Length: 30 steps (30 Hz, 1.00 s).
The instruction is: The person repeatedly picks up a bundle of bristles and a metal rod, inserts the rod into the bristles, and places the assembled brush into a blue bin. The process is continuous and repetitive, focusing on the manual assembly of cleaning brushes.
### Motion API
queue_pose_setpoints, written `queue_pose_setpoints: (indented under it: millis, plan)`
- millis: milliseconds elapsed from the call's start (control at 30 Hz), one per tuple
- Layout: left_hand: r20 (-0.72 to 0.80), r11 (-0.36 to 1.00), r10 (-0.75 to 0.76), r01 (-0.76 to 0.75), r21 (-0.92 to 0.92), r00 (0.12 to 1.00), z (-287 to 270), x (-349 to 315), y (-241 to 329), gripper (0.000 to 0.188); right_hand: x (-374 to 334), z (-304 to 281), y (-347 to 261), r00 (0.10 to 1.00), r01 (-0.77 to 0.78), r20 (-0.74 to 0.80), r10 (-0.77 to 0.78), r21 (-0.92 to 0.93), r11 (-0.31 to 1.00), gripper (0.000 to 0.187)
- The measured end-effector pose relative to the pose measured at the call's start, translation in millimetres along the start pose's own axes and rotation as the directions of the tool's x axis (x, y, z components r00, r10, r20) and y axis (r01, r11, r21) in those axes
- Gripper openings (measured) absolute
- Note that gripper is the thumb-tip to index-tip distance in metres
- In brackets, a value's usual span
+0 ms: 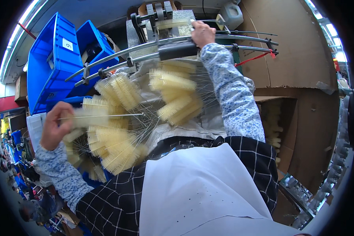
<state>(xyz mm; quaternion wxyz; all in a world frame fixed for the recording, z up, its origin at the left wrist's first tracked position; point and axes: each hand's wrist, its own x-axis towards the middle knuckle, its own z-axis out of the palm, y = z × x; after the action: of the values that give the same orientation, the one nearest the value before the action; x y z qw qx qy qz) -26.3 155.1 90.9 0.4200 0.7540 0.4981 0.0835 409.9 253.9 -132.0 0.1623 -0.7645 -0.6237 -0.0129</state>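
Note:
Over at the left, my left hand (55, 126) is closed round the bristle end of a cream bottle brush (91, 119), blurred by motion, its wire stem pointing right. My right hand (203, 34) reaches far forward and pinches the wire stem of another bottle brush (173, 24). That brush's bristles lie against the metal machine (160, 12). Between my arms are two heaps of the same brushes, a left heap (108, 137) and a right heap (172, 88), their thin wire stems crossing in the middle.
Curved metal rails (145, 46) with a black sleeve (178, 51) cross in front of the machine. Blue bins (53, 65) stand at the left. A tall cardboard sheet (287, 43) and an open carton (289, 129) are at the right. A whitish jug (230, 15) stands behind.

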Motion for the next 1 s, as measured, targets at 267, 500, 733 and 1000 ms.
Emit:
queue_pose_setpoints:
  millis: [267, 500, 733, 1000]
  plan:
    - [-0.242, 0.974, 0.088, -0.135, -0.184, 0.966, -37.5, -36.4, -8.7, 0.028, 27.6, -10.9, 74.9, 0.992, -0.048, 0.121, 0.047, 0.004, 0.999, 0.029]
    - [0.042, 0.947, 0.219, -0.202, -0.251, 0.975, 9.6, 28.2, 25.9, 0.025, 45.8, -24.9, 111.9, 0.965, 0.194, 0.178, -0.192, 0.002, 0.981, 0.025]
    - [0.091, 0.863, 0.395, -0.335, -0.378, 0.914, 49.2, 62.2, 50.6, 0.021, -36.4, -137.5, 93.4, 0.750, -0.103, 0.543, -0.377, 0.659, 0.745, 0.027]
    - [-0.005, 0.834, 0.511, -0.497, -0.241, 0.860, 120.8, 103.7, 67.4, 0.031, -108.4, -148.8, -59.5, 0.584, -0.258, 0.478, -0.656, 0.876, 0.408, 0.033]
